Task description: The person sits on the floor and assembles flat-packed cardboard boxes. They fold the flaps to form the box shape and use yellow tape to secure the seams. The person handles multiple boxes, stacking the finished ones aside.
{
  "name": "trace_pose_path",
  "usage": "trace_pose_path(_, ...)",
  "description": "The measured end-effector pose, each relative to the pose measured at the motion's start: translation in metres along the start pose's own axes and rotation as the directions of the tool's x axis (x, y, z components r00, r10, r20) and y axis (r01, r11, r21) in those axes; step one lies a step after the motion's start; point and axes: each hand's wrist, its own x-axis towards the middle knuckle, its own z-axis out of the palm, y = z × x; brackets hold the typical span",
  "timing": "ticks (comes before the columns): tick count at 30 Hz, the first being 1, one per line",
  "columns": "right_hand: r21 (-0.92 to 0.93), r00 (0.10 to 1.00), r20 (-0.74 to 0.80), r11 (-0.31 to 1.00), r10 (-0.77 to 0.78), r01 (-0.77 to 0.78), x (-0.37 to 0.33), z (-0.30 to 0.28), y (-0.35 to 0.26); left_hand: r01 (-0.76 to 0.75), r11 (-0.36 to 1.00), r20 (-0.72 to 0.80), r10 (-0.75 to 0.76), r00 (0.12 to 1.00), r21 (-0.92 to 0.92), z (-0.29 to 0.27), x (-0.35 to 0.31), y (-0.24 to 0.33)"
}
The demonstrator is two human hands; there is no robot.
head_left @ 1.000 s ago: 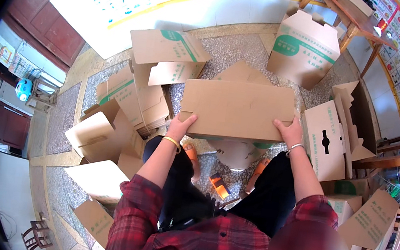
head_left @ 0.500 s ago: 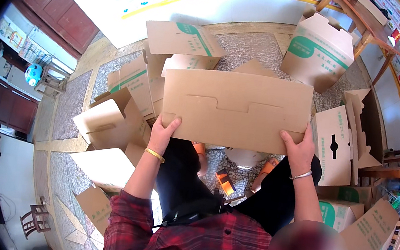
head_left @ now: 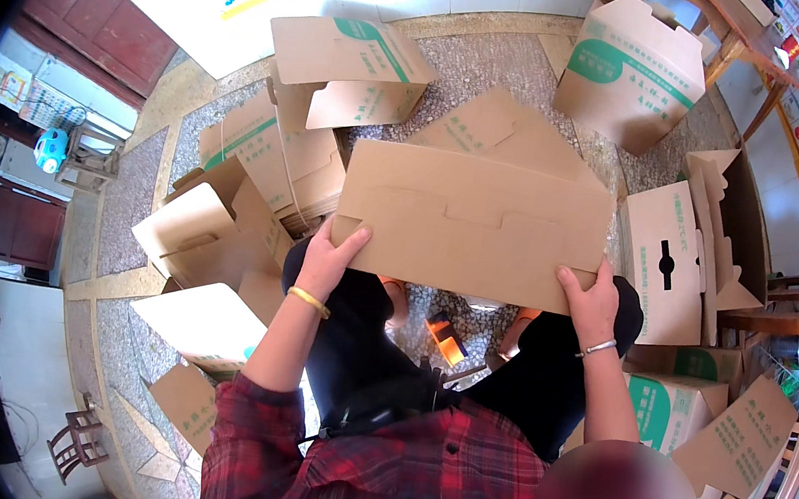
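In front of my knees I hold a brown cardboard piece (head_left: 471,244) with a folded crease and a cut tab slot across its middle. My left hand (head_left: 330,259) grips its near left corner, thumb on top and fingers underneath. At the near right corner my right hand (head_left: 589,300) pinches it the same way. The underside is hidden, so I cannot tell whether it is a flat sheet or a folded box. Just beyond it lies a printed brown cardboard sheet (head_left: 471,130), partly covered. An orange and black object (head_left: 448,339) rests on the floor between my feet.
Open cartons (head_left: 231,222) and bundled flat cardboard (head_left: 265,156) stand at my left. A green-printed carton (head_left: 633,73) is at the far right, with another open carton (head_left: 665,264) nearer. A wooden chair (head_left: 783,325) and a wooden table (head_left: 740,37) border the right side.
The held cardboard has dropped slightly away from me, and its cut tab lines show less. More of the sheet beyond it is visible. Both hands keep their grip; the view has shifted a little.
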Motion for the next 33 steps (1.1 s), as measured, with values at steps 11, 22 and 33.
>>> trace_pose_path(11, 0.224, 1.0, -0.014, 0.974, -0.015, 0.018, -0.002, 0.033, 0.016, 0.065, 0.989, -0.014, -0.064, 0.998, 0.136, -0.009, 0.025, -0.023)
trace_pose_path(22, 0.246, 1.0, -0.016, 0.969, -0.027, 0.03, 0.001, 0.037, 0.019, 0.081, 0.964, -0.005, -0.082, 0.997, 0.253, -0.009, 0.027, -0.006)
trace_pose_path(33, 0.173, 0.998, -0.04, 0.983, -0.052, 0.058, -0.005, 0.037, 0.023, -0.686, 0.218, 0.571, 0.412, 0.71, 0.695, 0.054, -0.039, 0.013)
